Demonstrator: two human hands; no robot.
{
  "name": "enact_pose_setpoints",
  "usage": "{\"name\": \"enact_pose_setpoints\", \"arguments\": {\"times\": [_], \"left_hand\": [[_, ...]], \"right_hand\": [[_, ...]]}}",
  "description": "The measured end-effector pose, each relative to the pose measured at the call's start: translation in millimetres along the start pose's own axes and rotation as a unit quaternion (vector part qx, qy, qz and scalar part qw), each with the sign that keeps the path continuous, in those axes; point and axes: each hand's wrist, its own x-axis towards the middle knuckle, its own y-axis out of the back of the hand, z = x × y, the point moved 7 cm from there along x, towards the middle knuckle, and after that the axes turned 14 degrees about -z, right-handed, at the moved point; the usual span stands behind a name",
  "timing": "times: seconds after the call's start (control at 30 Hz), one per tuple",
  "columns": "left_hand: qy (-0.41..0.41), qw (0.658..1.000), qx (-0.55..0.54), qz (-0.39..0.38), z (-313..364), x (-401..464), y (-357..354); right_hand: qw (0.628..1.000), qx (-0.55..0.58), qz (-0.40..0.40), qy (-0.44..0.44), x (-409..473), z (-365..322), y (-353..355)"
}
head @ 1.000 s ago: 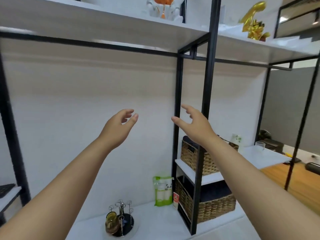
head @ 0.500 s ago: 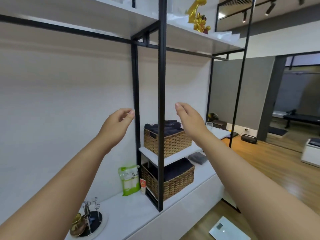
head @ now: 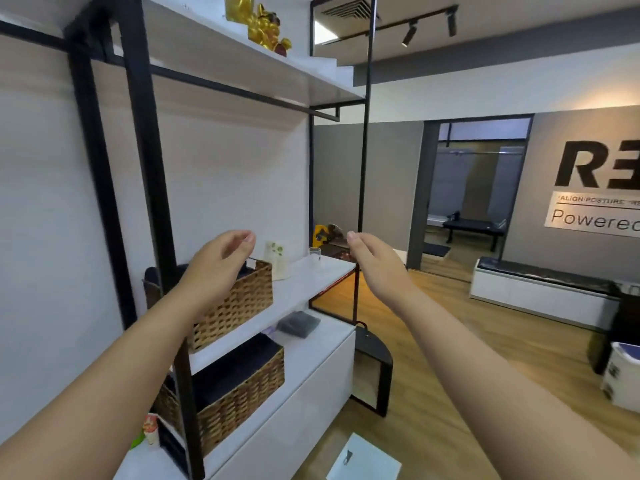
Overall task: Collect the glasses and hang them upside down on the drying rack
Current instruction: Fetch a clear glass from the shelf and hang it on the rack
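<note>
On white shelf [head: 308, 282]: glass [head: 314, 258]; both hands empty, raised.

One clear glass [head: 314, 257], two wicker baskets [head: 239, 299] [head: 239, 382] (one above the other), two empty hands [head: 216, 268] [head: 375, 263].

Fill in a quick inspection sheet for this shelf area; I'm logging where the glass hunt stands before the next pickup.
Surface: white middle shelf, part bare.
Job's things: one clear glass upright on that shelf, untouched; drying rack not in view.
Clutter: upper wicker basket and lower wicker basket with dark contents, white carton beside the glass, dark folded cloth, gold figurine on the top shelf.
Hands: left hand and right hand raised, fingers relaxed, no grip on anything.
Cables: nothing seen.
Surroundings: black metal frame, wood floor, lettered grey wall, doorway.
</note>
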Motion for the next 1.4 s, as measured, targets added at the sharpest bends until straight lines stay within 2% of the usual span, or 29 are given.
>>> {"name": "enact_pose_setpoints", "arguments": {"times": [0.33,0.6,0.8,0.93,1.07,1.27,1.4], "left_hand": [[-0.006,1.0,0.009,-0.025,-16,141,-124],[0.007,0.998,-0.011,-0.055,-61,251,-214],[0.013,0.999,0.002,-0.04,-110,364,-246],[0.019,0.999,0.041,-0.03,-145,433,-272],[0.05,0.997,0.049,-0.012,-181,493,-305],[0.139,0.99,-0.007,0.021,-238,555,-349],[0.193,0.979,-0.007,0.064,-269,585,-362]], "right_hand": [[0.997,-0.072,-0.009,-0.034,65,136,94],[0.995,-0.091,-0.007,-0.044,144,228,115],[0.993,-0.109,-0.011,-0.042,237,283,130],[0.996,-0.08,-0.008,-0.045,292,323,149],[0.999,-0.022,0.001,-0.046,341,368,167],[1.0,0.027,0.006,-0.006,419,437,183],[0.998,0.049,-0.033,0.019,468,475,177]]}}
